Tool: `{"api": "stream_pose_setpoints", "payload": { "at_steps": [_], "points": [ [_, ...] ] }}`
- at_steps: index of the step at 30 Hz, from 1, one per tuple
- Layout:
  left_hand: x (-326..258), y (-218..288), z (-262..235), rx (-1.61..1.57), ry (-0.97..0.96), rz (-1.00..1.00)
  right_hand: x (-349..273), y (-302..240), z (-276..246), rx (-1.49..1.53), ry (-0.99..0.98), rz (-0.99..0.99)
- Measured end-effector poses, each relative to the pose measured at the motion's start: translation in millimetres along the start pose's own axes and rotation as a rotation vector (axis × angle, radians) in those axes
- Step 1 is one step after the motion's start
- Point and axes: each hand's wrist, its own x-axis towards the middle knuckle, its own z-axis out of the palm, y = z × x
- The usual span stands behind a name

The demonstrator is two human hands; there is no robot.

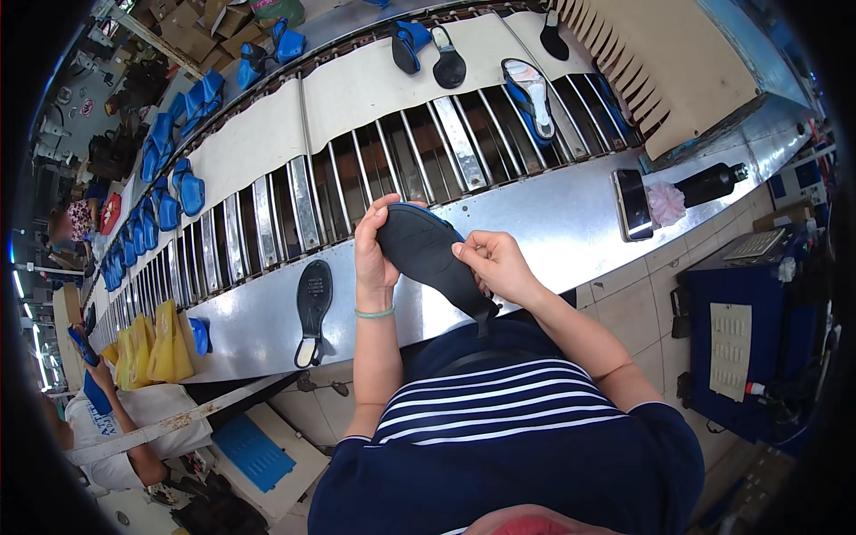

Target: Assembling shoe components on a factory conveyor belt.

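Holding a black sandal sole above the steel desk edge, the left hand clasps its toe while the right hand pinches its side, so any loosened grip could likely drop it to the floor.

The person wears a dark navy short-sleeved top — thin white horizontal stripes cross its chest, while the lower part and the sleeves are plain navy. Both forearms are bare below the sleeves. A slim pale-green bangle circles the wrist of the left hand — the right hand wears nothing.
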Motion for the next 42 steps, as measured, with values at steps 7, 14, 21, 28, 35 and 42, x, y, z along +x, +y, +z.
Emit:
{"api": "stream_pose_setpoints", "payload": {
  "at_steps": [7,14,21,28,35,42],
  "points": [
    [2.1,-1.9,3.3,0.024,0.016,0.0,1.1,1.0,-4.6,0.074,-0.018,0.031],
    [9.4,1.0,11.5,-0.015,-0.026,-0.061,14.1,4.6,-21.0,0.214,-0.027,0.101],
    [45.6,-10.4,2.4,-0.301,-0.16,-0.193,58.4,23.4,-69.3,0.413,-0.085,0.147],
    [60.7,-29.7,-15.3,-0.378,-0.269,-0.181,65.2,14.8,-79.7,0.599,-0.078,0.22],
    [56.4,-41.4,-16.6,-0.208,-0.279,-0.129,72.3,23.6,-95.2,0.492,-0.121,0.287],
    [51.4,-45.7,-9.5,-0.05,-0.235,-0.081,73.9,29.6,-94.8,0.466,-0.094,0.284]
  ]
}}
